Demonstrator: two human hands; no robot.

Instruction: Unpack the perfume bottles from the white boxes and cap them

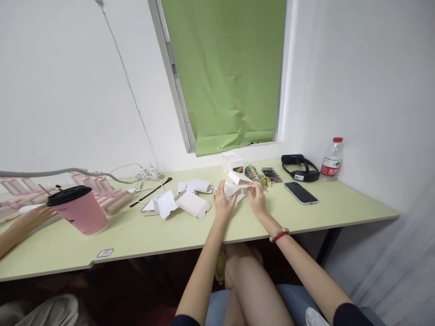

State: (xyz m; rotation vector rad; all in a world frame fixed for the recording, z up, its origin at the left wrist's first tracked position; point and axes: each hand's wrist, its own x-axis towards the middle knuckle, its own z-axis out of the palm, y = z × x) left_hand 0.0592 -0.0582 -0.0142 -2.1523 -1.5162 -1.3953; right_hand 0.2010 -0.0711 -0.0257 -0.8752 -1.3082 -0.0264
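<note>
My left hand [223, 200] is at the left edge of a crumpled, whitish translucent piece [232, 190] on the table, its fingers slightly spread. Just to the right, my right hand [256, 197] pinches the right end of an open white box [239, 178] between thumb and fingers. Behind the hands stands a row of white boxes [231, 160], the front one with a dark picture. Shiny round items [251, 172] and gold-coloured pieces [266, 182] lie right of them. Several opened white cartons [193, 203] are spread left of my left hand.
A phone [301, 193], a black headset [299, 168] and a red-capped bottle [331, 160] are on the right. At the left are a pink cup [81, 212], pink stands [102, 190], cables and another person's hand [36, 218]. The table's front edge runs below my hands.
</note>
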